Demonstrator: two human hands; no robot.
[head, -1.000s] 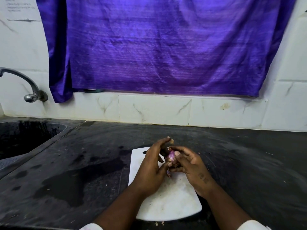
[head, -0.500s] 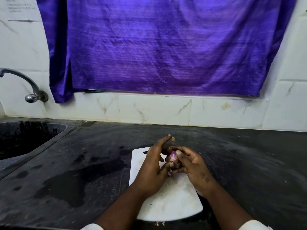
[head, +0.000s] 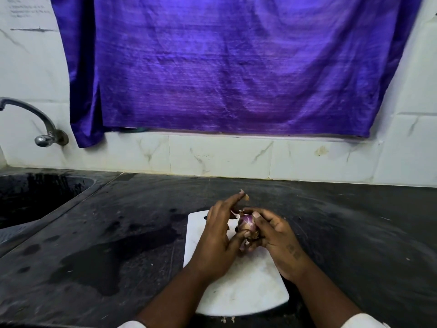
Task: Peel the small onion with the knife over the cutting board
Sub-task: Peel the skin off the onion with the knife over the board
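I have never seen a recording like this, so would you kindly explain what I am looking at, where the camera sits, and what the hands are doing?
There is no machine here: these are a person's two bare hands, filmed by a wide-angle camera worn on the head, looking forward and down. That is why the arms enter from the bottom edge.

The left hand and the right hand together hold a small purple onion above a white cutting board, which lies on a dark, partly wet counter. Loose papery skin hangs from the onion, and a scrap of peel clings to the left forefinger. I cannot make out a knife in this view.

At the left are a sink and a tap; a purple cloth hangs on the tiled wall behind.
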